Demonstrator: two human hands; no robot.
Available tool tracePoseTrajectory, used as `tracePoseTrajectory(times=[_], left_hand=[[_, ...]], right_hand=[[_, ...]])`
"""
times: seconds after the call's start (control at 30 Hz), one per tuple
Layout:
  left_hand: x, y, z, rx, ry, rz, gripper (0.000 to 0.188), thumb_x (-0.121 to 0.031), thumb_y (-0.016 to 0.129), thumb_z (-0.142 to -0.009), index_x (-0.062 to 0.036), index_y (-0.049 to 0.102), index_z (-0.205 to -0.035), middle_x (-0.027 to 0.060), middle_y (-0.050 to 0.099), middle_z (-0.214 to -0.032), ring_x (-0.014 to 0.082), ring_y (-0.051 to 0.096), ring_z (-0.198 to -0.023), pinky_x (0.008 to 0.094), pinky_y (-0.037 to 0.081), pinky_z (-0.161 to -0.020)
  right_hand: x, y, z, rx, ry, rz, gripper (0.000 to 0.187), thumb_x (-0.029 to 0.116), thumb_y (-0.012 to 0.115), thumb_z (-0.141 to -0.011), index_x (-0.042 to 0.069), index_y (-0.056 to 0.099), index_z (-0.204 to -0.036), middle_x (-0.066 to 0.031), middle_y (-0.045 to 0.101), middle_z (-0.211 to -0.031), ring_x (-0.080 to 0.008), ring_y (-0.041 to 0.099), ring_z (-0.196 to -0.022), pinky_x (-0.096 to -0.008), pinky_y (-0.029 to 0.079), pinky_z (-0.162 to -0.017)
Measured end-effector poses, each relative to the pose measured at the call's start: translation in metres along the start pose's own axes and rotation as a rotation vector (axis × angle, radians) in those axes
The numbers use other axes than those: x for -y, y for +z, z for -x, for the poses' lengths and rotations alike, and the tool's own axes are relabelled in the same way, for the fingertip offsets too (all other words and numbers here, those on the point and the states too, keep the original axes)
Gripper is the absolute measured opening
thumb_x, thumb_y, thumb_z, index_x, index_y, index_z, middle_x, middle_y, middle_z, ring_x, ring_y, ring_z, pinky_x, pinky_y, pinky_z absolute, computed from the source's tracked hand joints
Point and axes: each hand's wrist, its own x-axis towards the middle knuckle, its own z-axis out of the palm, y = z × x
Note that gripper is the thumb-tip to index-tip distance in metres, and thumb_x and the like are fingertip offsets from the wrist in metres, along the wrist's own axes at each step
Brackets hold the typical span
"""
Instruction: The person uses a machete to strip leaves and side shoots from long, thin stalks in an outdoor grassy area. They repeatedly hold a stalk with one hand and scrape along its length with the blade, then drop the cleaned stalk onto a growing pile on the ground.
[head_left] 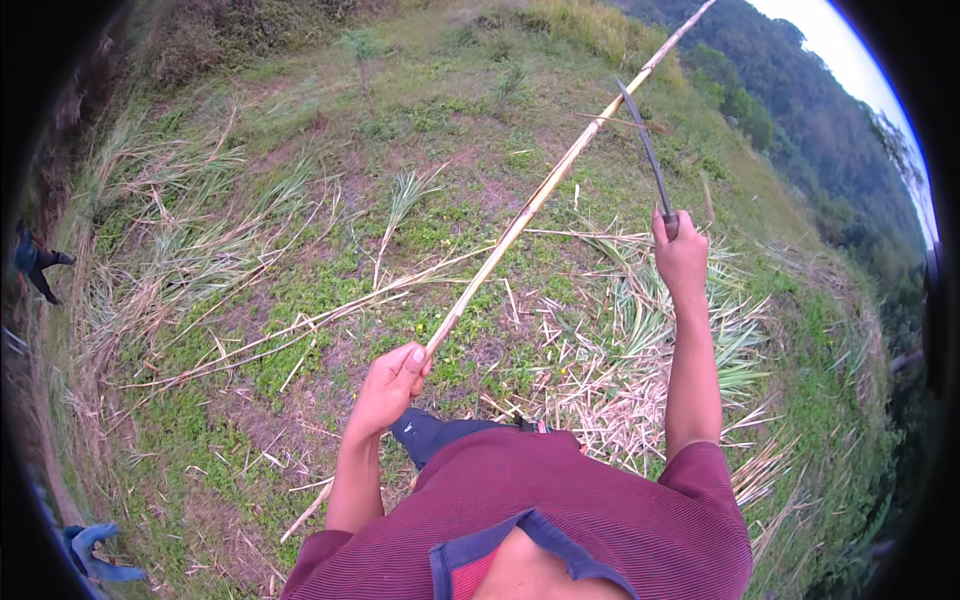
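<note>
Cut dry stalks strewn over grassy slope; wooded hillside beyond; another person at left.

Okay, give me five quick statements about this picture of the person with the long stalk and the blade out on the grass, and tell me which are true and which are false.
1. The left hand grips the near end of a long pale stalk. True.
2. The right hand is empty. False: it holds a dark curved blade by its handle.
3. The blade's tip crosses close to the stalk. True.
4. The stalk lies flat on the ground. False: it is held up and runs away toward the upper right.
5. The ground is bare concrete. False: it is grass strewn with cut dry stalks.
</note>
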Motion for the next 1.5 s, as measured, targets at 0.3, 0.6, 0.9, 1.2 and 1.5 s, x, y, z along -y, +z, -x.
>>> tracePoseTrajectory(times=[0.3, 0.6, 0.9, 1.2, 1.5], left_hand=[[0.003, 0.019, -0.01, -0.445, 0.293, -0.76, 0.022, -0.023, 0.054, -0.099, -0.0051, 0.062, -0.089, 0.0125, 0.061, -0.062, 0.0306, 0.06, -0.054, 0.041, 0.043, -0.05], [-0.007, 0.021, 0.0, -0.542, 0.323, -0.833, 0.016, -0.021, 0.058, -0.095, -0.0076, 0.062, -0.088, 0.0139, 0.063, -0.064, 0.0358, 0.061, -0.056, 0.0445, 0.043, -0.049], [0.003, 0.012, 0.008, -0.577, 0.371, -0.855, 0.015, -0.021, 0.06, -0.094, -0.0077, 0.063, -0.087, 0.0123, 0.063, -0.064, 0.0333, 0.061, -0.054, 0.0417, 0.043, -0.048], [0.014, 0.002, 0.025, -0.526, 0.359, -0.79, 0.013, -0.017, 0.06, -0.093, -0.0066, 0.063, -0.087, 0.0125, 0.062, -0.064, 0.0317, 0.061, -0.056, 0.0396, 0.044, -0.051], [0.021, -0.036, 0.065, -0.488, 0.28, -0.809, 0.014, -0.016, 0.06, -0.093, -0.0056, 0.062, -0.084, 0.0115, 0.055, -0.057, 0.0283, 0.054, -0.048, 0.0366, 0.039, -0.048]], right_hand=[[0.079, 0.014, 0.151, 0.361, -0.533, -0.03, 0.032, 0.033, 0.078, -0.074, 0.015, 0.054, -0.084, -0.0013, 0.061, -0.067, -0.0199, 0.064, -0.055, -0.0353, 0.049, -0.046], [0.027, 0.022, 0.074, 0.148, -0.09, 0.001, 0.028, 0.03, 0.067, -0.088, 0.007, 0.053, -0.083, -0.0105, 0.064, -0.065, -0.0311, 0.064, -0.057, -0.0436, 0.05, -0.051], [0.04, 0.027, 0.116, 0.228, -0.46, -0.017, 0.03, 0.031, 0.073, -0.081, 0.008, 0.053, -0.083, -0.0072, 0.065, -0.07, -0.0297, 0.064, -0.056, -0.0412, 0.049, -0.049], [0.035, 0.022, 0.087, 0.125, -0.405, 0.013, 0.029, 0.03, 0.074, -0.08, 0.01, 0.053, -0.083, -0.0061, 0.064, -0.067, -0.0249, 0.064, -0.056, -0.0411, 0.048, -0.048], [-0.051, 0.02, 0.018, -0.058, 0.014, 0.111, 0.029, 0.035, 0.064, -0.09, 0.008, 0.054, -0.084, -0.0111, 0.064, -0.063, -0.034, 0.065, -0.06, -0.0469, 0.05, -0.055]])
